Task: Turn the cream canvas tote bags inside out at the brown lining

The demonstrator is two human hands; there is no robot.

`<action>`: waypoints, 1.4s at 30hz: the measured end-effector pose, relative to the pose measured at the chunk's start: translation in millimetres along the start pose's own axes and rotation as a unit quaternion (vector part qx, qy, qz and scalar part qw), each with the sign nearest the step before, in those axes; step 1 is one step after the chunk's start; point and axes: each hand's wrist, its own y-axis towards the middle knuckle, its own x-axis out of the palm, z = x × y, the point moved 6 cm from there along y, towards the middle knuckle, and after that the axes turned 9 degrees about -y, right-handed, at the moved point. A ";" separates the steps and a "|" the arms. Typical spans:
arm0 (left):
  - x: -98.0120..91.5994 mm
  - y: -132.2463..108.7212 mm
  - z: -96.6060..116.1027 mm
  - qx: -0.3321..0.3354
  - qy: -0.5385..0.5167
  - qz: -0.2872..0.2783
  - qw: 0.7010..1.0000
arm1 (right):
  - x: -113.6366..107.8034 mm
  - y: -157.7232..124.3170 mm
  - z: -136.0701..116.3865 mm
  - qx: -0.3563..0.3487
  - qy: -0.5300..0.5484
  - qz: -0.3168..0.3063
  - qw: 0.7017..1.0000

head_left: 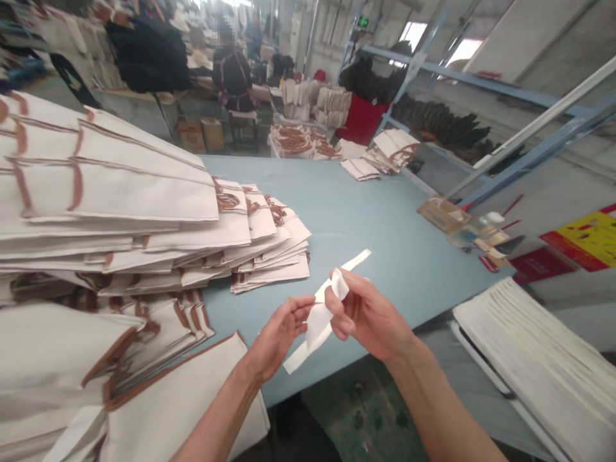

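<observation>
A long white strip [317, 321] of paper or fabric is held over the near edge of the light blue table [366, 218]. My left hand [279, 333] pinches its lower part with curled fingers. My right hand [368, 314] grips the strip higher up, and a fold of it sticks out between thumb and fingers. The strip's far end points up and right over the table. A flat cream bag with brown trim [187, 404] lies just under my left forearm.
Tall stacks of cream bags with brown handles [120, 212] fill the table's left side, and smaller piles [385, 154] lie at its far end. A stack of white sheets [539, 359] stands at the right, and small items [481, 231] lie on the floor. A seated person [233, 74] works in the background.
</observation>
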 end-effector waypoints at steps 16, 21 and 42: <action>13.8 -162.2 33.8 0.035 0.052 0.166 0.984 | 15.9 -27.4 55.5 0.048 0.108 -0.045 0.992; 21.6 -197.4 43.7 0.096 0.120 0.234 0.960 | 16.1 -39.2 61.3 0.037 0.094 -0.022 0.995; 28.0 -198.1 32.6 -0.055 -0.296 0.121 0.946 | 72.3 -126.4 42.5 -0.474 -0.574 0.018 0.667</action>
